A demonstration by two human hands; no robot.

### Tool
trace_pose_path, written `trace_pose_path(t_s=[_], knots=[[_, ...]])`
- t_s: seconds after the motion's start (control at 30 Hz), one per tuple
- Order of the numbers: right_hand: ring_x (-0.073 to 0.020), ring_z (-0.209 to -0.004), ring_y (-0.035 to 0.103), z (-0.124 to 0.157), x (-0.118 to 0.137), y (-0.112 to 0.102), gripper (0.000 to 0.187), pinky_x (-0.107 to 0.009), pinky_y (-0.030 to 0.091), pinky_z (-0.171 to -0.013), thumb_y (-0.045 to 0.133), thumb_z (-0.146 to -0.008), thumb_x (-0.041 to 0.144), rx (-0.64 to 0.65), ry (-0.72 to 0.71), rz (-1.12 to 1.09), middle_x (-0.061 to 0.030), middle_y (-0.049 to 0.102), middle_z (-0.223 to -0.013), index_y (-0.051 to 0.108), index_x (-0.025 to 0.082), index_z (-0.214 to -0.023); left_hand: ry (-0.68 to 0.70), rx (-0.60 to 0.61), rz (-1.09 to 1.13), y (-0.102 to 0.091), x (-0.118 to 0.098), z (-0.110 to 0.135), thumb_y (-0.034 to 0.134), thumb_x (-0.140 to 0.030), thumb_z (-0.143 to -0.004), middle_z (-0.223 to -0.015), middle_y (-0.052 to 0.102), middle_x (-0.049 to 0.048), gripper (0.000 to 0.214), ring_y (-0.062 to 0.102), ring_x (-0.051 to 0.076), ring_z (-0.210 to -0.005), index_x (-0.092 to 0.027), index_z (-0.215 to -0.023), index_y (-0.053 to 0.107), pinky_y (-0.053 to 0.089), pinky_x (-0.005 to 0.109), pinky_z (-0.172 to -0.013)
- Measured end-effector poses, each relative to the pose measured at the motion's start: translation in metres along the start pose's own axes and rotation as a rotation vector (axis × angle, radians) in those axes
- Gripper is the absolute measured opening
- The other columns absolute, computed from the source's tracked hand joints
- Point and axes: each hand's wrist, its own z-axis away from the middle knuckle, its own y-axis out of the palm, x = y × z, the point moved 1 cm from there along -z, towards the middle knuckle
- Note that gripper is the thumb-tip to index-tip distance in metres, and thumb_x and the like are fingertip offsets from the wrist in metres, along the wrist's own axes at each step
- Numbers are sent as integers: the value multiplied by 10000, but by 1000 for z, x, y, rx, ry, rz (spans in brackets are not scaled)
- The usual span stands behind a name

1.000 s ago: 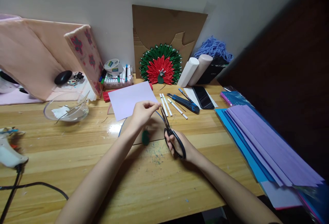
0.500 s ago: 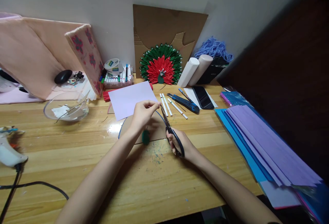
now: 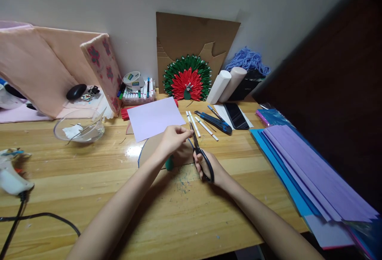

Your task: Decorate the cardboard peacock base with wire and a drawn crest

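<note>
My right hand (image 3: 209, 167) grips black-handled scissors (image 3: 199, 148), their blades pointing up and away from me. Close to the blade tips, my left hand (image 3: 176, 138) is pinched; whatever is between its fingertips is too small to make out. Beneath both hands lies a cardboard piece (image 3: 151, 150) with a rounded, blue-edged outline. A small green piece (image 3: 169, 163) stands at its near edge, partly covered by my left wrist. Just beyond my left hand is a sheet of lilac paper (image 3: 155, 116).
White markers (image 3: 205, 128), a blue-black cutter knife (image 3: 215, 122) and a phone (image 3: 236, 116) lie to the right. A red-green peacock decoration (image 3: 188, 79) leans on cardboard (image 3: 197, 33) behind. At left are a clear bowl (image 3: 79, 126) and glue gun (image 3: 12, 176); purple sheets (image 3: 316, 168) are stacked right.
My left hand has moved slightly right, nearer the scissor blades. The scissors look more closed than before. The whole view has shifted slightly.
</note>
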Motion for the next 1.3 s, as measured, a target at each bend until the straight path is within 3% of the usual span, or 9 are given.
trace_pose_path(t_s=[0.27, 0.73, 0.93, 1.0, 1.1, 1.2, 1.3], knots=[[-60, -348, 413, -2, 0, 1, 638, -163, 321, -336, 332, -678, 822, 8, -53, 32, 69, 427, -492, 417, 191, -731, -93, 55, -31, 0, -9, 5, 650, -346, -655, -509, 538, -25, 217, 314, 62, -437, -138, -594, 656, 243, 234, -471], [-53, -320, 406, -3, 3, 3, 516, -153, 330, -305, 483, -715, 708, -98, 44, 2, 78, 435, -463, 435, 194, -713, -70, 116, -102, -1, -1, 0, 614, -463, -667, -664, 626, 21, 361, 374, 71, -498, -111, -712, 681, 242, 227, -490], [-60, -320, 398, -4, 12, -4, 582, -172, 330, -308, 482, -639, 777, -163, 34, -20, 77, 420, -453, 420, 199, -679, -58, 118, -161, -24, -9, -5, 614, -385, -667, -727, 669, 51, 281, 498, 110, -620, -117, -715, 681, 350, 227, -586], [-65, -322, 391, -5, 15, -13, 622, -186, 328, -312, 446, -610, 818, -208, 52, -16, 72, 413, -450, 419, 199, -668, -50, 29, -300, -41, -10, -8, 603, -338, -669, -684, 658, 48, 217, 529, 127, -632, -127, -652, 650, 367, 234, -605], [-81, -333, 392, -7, 19, -34, 599, -207, 324, -334, 419, -653, 797, -303, 64, 106, 63, 420, -456, 442, 199, -678, -84, -228, -643, -67, -5, -12, 580, -291, -674, -640, 645, 41, 151, 568, 170, -661, -161, -611, 622, 362, 256, -597], [-134, -465, 509, -8, 22, -58, 441, -231, 360, -447, 469, -761, 631, -417, 21, 467, 20, 522, -522, 519, 196, -705, -102, -446, -906, -80, 6, -14, 543, -240, -697, -751, 674, 64, 116, 597, 225, -773, -181, -706, 643, 373, 282, -616], [-196, -667, 595, -7, 26, -73, 294, -251, 359, -547, 509, -779, 481, -523, 50, 866, -34, 637, -676, 584, 203, -722, 35, -647, -1104, -74, 15, -18, 477, -196, -758, -936, 655, 120, 220, 579, 264, -906, -148, -898, 640, 401, 326, -710]])
